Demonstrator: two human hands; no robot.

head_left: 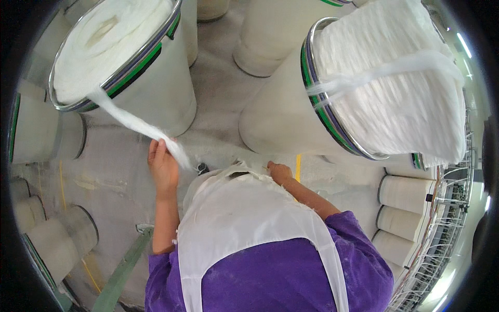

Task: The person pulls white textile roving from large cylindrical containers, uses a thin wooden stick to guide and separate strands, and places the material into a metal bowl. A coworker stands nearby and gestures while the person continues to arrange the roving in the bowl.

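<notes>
Head view: left hand (162,165) pinches fluffy white sliver (136,125) fr. can (156,88); right hand (279,171) grips apron (244,208).

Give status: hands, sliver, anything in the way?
Left hand pinching the white sliver strand trailing from the left can. Right hand at the white apron's top edge. Right can close ahead; nothing across the strand.

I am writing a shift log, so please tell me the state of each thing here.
left hand: holding the sliver strand
sliver strand: drawn out of the left can
left can: full
right can: heaped above its rim
right hand: closed on the apron edge
apron: worn
</notes>
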